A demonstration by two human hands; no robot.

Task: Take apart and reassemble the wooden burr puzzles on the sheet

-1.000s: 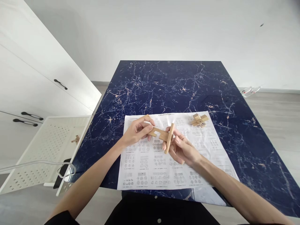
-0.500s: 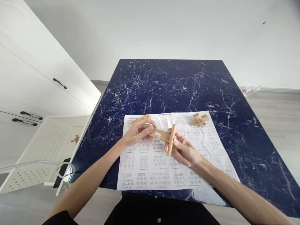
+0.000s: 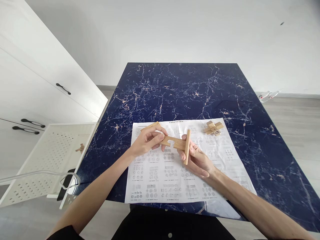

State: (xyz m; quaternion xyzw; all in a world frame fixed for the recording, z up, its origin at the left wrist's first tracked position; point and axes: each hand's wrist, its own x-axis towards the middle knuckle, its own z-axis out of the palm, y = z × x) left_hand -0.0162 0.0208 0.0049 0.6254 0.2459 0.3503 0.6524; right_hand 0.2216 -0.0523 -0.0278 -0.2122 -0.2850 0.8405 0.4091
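Currently, your left hand (image 3: 146,142) pinches one end of the notched wooden piece (image 3: 179,143) and your right hand (image 3: 198,160) holds the wooden bar (image 3: 187,147) at its other end, above the printed sheet (image 3: 160,175), which lies on the blue counter (image 3: 180,90).

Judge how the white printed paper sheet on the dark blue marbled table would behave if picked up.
The white printed paper sheet would likely feel light and floppy, as it looks thin and creased. Lifting its far right corner would probably shift or tip the pale wooden cross-shaped block resting there.
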